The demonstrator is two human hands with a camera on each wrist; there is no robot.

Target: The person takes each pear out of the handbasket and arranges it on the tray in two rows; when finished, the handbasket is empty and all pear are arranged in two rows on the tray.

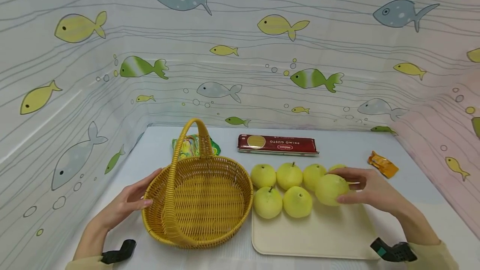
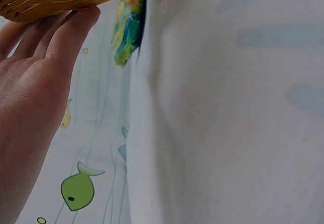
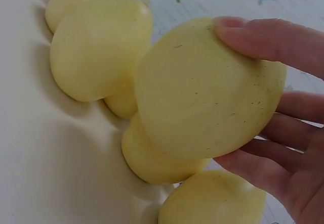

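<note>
The basket (image 1: pixel 198 199) stands left of the tray (image 1: pixel 318 236), touching it. Pears (image 1: pixel 288 176) sit on the tray's far part. Behind lie a box (image 1: pixel 277 144) and, far right, a packet (image 1: pixel 382 164).

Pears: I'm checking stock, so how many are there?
7: four in the tray's back row, two in front, one in the right hand. None in the basket.

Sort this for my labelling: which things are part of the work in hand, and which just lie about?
In use: right hand holding a pear, other pears, tray, basket, left hand.
Idle: red packet, orange wrapper, green packet.
</note>
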